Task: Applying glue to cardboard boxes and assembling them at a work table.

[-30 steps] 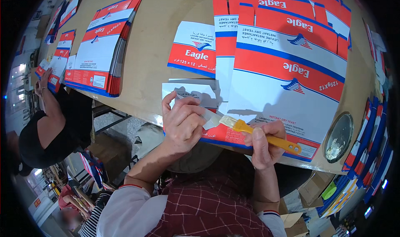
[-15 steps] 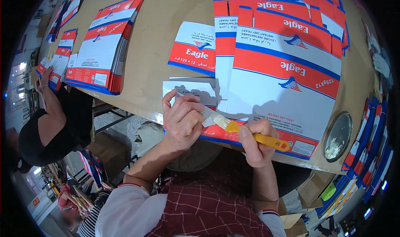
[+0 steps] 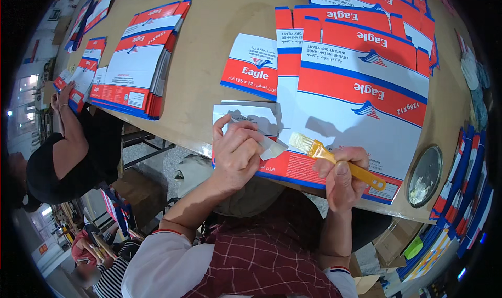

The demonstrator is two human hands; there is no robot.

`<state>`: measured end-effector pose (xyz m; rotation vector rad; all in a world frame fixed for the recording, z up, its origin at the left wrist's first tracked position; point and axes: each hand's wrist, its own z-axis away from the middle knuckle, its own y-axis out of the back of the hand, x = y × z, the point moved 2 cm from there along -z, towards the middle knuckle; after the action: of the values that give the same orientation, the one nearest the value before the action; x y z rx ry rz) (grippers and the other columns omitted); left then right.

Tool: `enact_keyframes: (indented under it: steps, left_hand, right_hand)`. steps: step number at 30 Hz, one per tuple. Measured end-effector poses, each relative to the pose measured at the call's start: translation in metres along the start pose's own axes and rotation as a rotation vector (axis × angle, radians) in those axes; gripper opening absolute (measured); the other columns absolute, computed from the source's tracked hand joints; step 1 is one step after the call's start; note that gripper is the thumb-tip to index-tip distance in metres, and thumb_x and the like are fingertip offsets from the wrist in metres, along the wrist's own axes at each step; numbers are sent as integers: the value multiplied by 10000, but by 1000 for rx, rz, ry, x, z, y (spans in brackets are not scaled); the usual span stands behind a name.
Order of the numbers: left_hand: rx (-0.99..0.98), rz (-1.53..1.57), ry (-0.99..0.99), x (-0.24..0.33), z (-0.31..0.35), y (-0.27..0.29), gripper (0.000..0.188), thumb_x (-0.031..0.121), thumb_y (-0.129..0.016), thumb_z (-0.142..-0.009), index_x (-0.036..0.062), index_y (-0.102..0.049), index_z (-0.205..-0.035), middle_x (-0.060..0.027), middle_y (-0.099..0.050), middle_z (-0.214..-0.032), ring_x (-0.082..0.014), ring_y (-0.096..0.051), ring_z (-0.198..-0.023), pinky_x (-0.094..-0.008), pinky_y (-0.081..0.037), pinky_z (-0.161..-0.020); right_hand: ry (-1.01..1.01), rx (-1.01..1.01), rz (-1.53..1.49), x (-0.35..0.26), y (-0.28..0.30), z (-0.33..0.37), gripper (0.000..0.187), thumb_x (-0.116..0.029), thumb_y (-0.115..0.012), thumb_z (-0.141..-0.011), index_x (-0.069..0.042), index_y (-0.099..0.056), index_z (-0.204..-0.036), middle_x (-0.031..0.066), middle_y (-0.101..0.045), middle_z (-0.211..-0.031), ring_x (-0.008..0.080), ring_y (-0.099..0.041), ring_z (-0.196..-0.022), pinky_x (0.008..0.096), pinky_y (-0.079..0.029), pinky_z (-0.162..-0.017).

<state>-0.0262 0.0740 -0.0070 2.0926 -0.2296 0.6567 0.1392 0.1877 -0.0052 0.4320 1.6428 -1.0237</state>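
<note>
The large flat carton (image 3: 334, 109), red, white and blue, lies on the tan table (image 3: 206, 47). Over the carton's near part, the person's right hand (image 3: 345, 175) has thumb and fingers clamped around the yellow handle of a brush (image 3: 320, 150). The brush points leftward, its pale bristles raised above the carton's left side, near a pale flap (image 3: 274, 150). Left of the carton, the left hand (image 3: 238, 154) bends its fingers together at that flap; one cannot tell whether they pinch it. Farther left of the carton stands a stack of flattened cartons (image 3: 133, 62). Right of the carton, a shallow dish (image 3: 433, 159) bears whitish paste (image 3: 419, 189).
</note>
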Motion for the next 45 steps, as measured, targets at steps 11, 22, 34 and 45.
enact_keyframes:
  steps: [11, 22, 34, 45]
  left_hand:
    - [20, -23, -26, -1, 1, 0, 251, -68, -593, -484, 89, -464, -632, -11, -556, -767, -201, -578, -850, -447, -305, -891]
    - [5, -73, -21, 7, 4, 7, 213, -67, -548, -503, 96, -468, -614, -26, -560, -744, -219, -588, -837, -454, -306, -912]
    - [-1, -19, 9, 2, 0, 3, 215, -93, -523, -512, 86, -475, -621, -46, -558, -729, -236, -591, -835, -438, -307, -927]
    - [0, -14, 14, -1, 1, 0, 216, -89, -531, -516, 94, -483, -619, -46, -571, -733, -237, -597, -831, -441, -301, -929]
  right_hand:
    - [52, -223, 413, -6, -4, -3, 68, -83, -630, -743, -48, -575, -758, 76, -605, -747, 159, -587, -665, 261, -460, -599]
    - [371, -279, 720, -21, -11, -4, 87, -10, -620, -752, -38, -540, -772, 73, -591, -731, 198, -579, -621, 278, -458, -559]
    - [388, -315, 574, -5, -8, -9, 102, -12, -601, -764, -59, -563, -846, 69, -559, -755, 194, -556, -630, 281, -457, -534]
    - [169, -227, 480, -1, -8, -7, 86, -77, -631, -755, -40, -553, -750, 85, -592, -701, 204, -569, -575, 297, -441, -522]
